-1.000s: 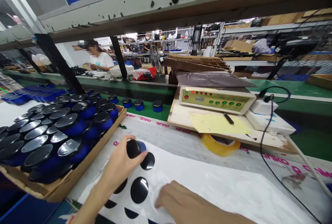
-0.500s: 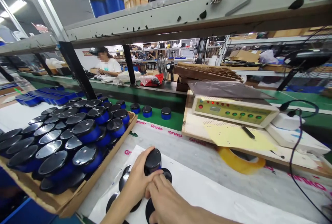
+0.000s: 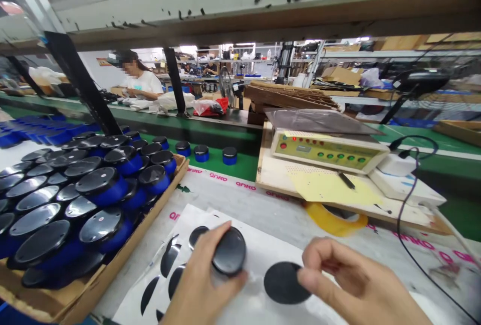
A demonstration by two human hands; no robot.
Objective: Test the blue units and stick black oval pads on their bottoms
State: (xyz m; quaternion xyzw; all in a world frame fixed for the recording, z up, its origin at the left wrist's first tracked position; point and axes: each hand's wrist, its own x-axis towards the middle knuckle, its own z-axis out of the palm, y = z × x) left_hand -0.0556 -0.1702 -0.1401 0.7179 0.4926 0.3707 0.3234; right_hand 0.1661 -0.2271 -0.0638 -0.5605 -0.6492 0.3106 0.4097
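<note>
My left hand (image 3: 205,275) is closed around a small round container with a black lid (image 3: 230,251), lid tilted up toward me. At the right, my right hand (image 3: 356,277) pinches the edge of a flat black round sticker (image 3: 286,283) between thumb and forefinger. Below both hands lies a white backing sheet (image 3: 259,245) with more black round stickers (image 3: 171,260), partly hidden by my left hand and wrist.
A cardboard tray (image 3: 165,192) full of blue containers with black lids (image 3: 101,184) stands at the left. Several similar containers (image 3: 229,155) sit on the green conveyor belt. At the right are a control box (image 3: 326,149), yellow tape (image 3: 334,218) and a black cable (image 3: 408,204). A person (image 3: 141,82) sits beyond.
My hands have moved apart. The right one has gone right and now holds a round black sticker. My left hand still grips the container. The view has shifted.
</note>
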